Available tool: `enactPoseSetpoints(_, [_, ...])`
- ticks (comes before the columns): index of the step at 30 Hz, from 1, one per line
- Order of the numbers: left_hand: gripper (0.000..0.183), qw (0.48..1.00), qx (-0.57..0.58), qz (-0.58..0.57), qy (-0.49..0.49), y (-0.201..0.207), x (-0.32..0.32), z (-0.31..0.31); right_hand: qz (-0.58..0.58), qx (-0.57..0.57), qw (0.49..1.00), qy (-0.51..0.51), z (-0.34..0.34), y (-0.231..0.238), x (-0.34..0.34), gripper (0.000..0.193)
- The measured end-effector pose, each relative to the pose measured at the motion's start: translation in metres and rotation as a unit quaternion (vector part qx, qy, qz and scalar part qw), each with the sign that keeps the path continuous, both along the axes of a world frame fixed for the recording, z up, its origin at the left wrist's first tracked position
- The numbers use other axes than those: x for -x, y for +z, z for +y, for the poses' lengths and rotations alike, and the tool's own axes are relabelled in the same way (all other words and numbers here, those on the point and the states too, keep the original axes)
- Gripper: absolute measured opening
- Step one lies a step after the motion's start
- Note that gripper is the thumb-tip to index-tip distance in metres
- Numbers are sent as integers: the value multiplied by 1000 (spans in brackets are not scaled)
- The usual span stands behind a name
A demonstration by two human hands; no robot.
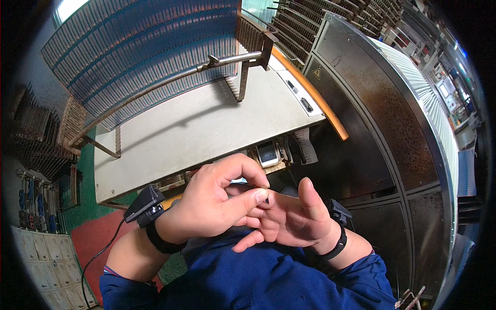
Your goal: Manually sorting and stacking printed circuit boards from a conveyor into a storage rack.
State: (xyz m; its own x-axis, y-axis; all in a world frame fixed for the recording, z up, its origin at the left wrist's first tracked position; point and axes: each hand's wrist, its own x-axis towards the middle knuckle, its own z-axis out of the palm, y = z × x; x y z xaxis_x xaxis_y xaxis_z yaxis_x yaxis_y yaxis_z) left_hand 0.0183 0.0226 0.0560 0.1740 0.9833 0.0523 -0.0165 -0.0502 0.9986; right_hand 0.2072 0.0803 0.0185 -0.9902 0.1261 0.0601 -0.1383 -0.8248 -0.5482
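Small dark piece (pixel 267 200): you have it in front of the near edge of the counter (pixel 170 150), where your two hands meet. The thumb and forefinger of your left hand (pixel 209 199) are pinched on it; your right hand (pixel 289 217) is palm up, thumb spread and loose, its fingertips running in behind your left thumb. Your hands are near each other, in front of your body, off the counter.

Along the counter's near edge, a broad strip of white top shows between that edge and the bar of the metal rack (pixel 170 80). At the counter's right end runs an orange rail (pixel 310 95); beyond it, a dark metal cabinet (pixel 372 119) bounds your right side.

Most of the piece is covered by your left thumb, so you cannot make out its shape. Some of your left fingers are hidden too, and the shelf under the counter is partly blocked by your hands.

Across the counter's far side, the rack stands around a blue-striped panel (pixel 144 51). The shelf beneath the near edge holds a white device (pixel 268 154) with a dark screen.
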Motion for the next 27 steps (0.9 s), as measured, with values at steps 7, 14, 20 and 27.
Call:
enactPoseSetpoints(7, [12,999,36,-23,0,1,0,-1,-3,4,1000,-4,-1,-1,0,100])
enactPoseSetpoints(14, [10,1000,21,-12,3,-2,0,-1,-4,5,1000,-6,-1,0,-1,99])
enactPoseSetpoints(20, [11,999,40,-30,-6,5,-1,0,-13,-18,1000,4,0,-3,-3,103])
enactPoseSetpoints(27, [10,1000,15,-12,-24,-1,2,1,-15,-20,1000,10,0,0,-3,104])
